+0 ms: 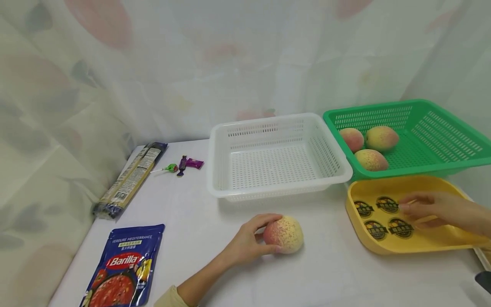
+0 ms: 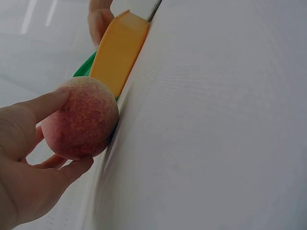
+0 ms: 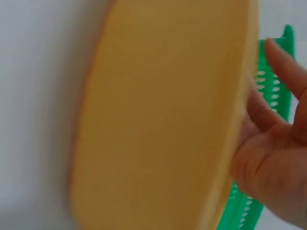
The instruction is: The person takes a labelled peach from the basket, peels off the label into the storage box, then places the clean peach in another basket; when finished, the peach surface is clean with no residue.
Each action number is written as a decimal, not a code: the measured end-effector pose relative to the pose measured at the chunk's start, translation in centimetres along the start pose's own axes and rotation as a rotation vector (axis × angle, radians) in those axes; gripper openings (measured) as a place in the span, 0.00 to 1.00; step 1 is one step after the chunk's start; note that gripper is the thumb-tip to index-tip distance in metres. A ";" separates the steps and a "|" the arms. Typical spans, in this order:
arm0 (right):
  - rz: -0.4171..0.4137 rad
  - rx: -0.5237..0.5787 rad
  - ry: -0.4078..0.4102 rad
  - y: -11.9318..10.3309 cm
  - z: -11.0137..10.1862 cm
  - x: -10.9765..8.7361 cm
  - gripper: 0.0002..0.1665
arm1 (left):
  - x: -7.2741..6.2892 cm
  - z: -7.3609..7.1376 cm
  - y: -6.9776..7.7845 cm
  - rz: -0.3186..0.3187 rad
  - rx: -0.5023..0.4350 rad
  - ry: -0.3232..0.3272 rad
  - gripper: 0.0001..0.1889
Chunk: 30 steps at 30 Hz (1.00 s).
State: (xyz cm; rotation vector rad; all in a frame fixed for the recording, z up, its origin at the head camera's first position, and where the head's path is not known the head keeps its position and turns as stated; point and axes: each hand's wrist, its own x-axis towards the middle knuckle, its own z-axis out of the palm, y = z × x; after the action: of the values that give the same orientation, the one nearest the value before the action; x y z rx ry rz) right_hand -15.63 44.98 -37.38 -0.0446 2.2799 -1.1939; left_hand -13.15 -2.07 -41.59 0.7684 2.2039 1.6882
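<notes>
On the white table, my left hand [image 1: 249, 241] holds a red-and-yellow peach [image 1: 284, 234], thumb and fingers spread round its left side. The left wrist view shows the red side of this peach [image 2: 84, 120] resting against the tabletop. My right hand [image 1: 441, 211] is over the yellow tray [image 1: 429, 185], its fingers loosely bent and nothing seen between them. Several round dark fruit stickers [image 1: 400, 227] lie in the tray, left of that hand. In the right wrist view the tray wall [image 3: 163, 115] hides part of the fingers [image 3: 285, 64].
A white basket [image 1: 276, 185] stands behind the peach. To its right, a green basket [image 1: 441, 128] holds several peaches [image 1: 381, 137]. At left lie a Barilla sauce pouch [image 1: 122, 266], a long pasta packet [image 1: 132, 179], a lollipop [image 1: 170, 168] and two wrapped sweets [image 1: 194, 163].
</notes>
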 end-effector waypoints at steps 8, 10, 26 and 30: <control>-0.262 0.247 -0.192 -6.1 2.8 1.1 0.25 | -0.1 -0.1 -0.2 -0.007 -0.013 0.001 0.34; -0.280 0.304 -0.234 -7.7 4.3 1.7 0.25 | -0.1 -0.1 -0.2 -0.014 -0.018 0.003 0.34; -0.161 0.398 -0.336 -12.3 16.2 7.1 0.35 | 0.0 0.0 0.1 -0.005 0.011 -0.011 0.34; -0.161 0.399 -0.360 -12.9 17.5 7.5 0.35 | -0.1 -0.1 0.1 0.010 0.007 -0.022 0.34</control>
State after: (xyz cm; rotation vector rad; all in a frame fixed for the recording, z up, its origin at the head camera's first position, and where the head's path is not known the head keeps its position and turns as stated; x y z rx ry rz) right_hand -16.21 22.01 -38.73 -0.2727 1.7258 -1.5636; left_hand -13.10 -2.20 -41.50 0.7976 2.1964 1.6695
